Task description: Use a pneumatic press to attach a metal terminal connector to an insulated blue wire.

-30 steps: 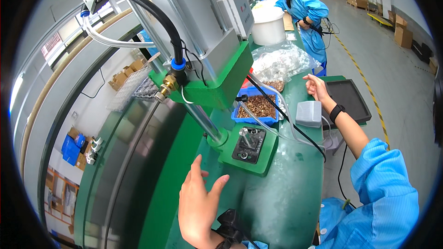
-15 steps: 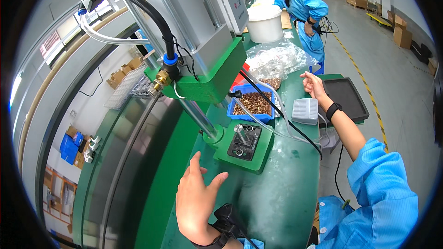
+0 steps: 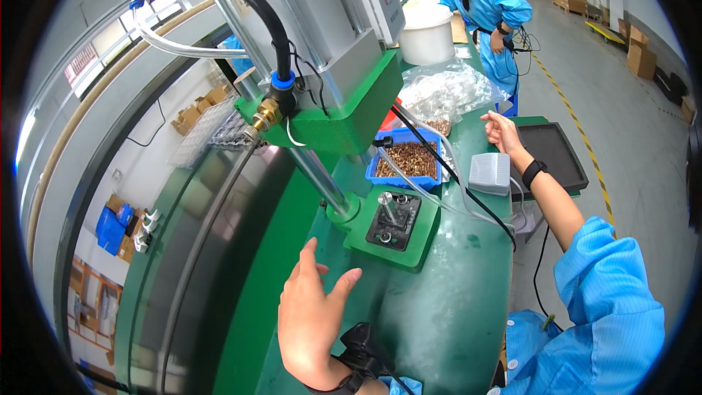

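My left hand (image 3: 314,314) hovers over the near left part of the green table (image 3: 468,300), thumb and fingers spread, with nothing in it. Ahead of it stands a green and grey bench press (image 3: 351,113). On its green base a black fixture plate (image 3: 395,228) carries an upright metal pin (image 3: 386,206). My right hand (image 3: 501,133) is raised by the table's right edge, its fingers loosely bent and apart, holding nothing visible. Below that hand sits a light grey foot-pedal-like box (image 3: 489,173). A blue tray (image 3: 409,181) of small brass-coloured parts lies behind the fixture.
A clear plastic bag (image 3: 457,88) and a white bucket (image 3: 426,38) stand farther back. A black tray (image 3: 552,153) is at the right. Cables (image 3: 468,201) cross the table. A co-worker in blue (image 3: 490,11) stands at the far end. A dark wrist-strapped device (image 3: 364,347) sits by my left wrist.
The view has shifted slightly, so the press and table sit a little farther right. Both hands keep nearly the same pose, and neither has taken hold of anything.
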{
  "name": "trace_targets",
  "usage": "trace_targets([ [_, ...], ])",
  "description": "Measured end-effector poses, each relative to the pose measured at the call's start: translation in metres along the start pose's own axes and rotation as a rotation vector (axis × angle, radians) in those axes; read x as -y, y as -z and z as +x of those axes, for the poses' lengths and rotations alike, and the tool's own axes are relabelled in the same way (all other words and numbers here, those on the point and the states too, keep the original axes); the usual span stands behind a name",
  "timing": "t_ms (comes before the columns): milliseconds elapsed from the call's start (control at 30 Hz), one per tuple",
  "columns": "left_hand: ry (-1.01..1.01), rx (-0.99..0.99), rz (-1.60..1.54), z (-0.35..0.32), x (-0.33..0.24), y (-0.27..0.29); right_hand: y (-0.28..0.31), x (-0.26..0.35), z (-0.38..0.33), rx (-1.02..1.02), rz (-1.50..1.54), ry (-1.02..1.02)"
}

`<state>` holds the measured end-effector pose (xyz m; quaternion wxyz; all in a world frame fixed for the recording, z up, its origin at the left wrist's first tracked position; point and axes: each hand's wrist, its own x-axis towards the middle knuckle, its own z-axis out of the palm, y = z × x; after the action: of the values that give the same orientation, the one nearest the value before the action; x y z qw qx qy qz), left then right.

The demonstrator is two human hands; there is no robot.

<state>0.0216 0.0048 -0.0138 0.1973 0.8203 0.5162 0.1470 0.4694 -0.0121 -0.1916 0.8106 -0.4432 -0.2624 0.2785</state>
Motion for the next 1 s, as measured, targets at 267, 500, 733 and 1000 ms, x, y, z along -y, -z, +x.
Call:
trace_targets([
  [267,-0.024,-0.028,0.050,-0.0001,0.0005,-0.0013,0.0007,-0.0031,0.0022,0.022,-0.007,0.001],
  [500,-0.007,-0.019,0.019,0.0006,-0.0003,-0.0025,0.0016,-0.0001,0.0004,0.017,-0.017,0.008],
  [733,0.013,-0.012,0.012,0.0008,0.0004,-0.0015,0.0017,-0.0002,0.0008,0.039,-0.041,0.001],
  [1000,-0.013,-0.020,0.022,0.0018,0.0028,-0.0021,0.0008,-0.0010,0.0008,0.032,-0.058,0.012],
])
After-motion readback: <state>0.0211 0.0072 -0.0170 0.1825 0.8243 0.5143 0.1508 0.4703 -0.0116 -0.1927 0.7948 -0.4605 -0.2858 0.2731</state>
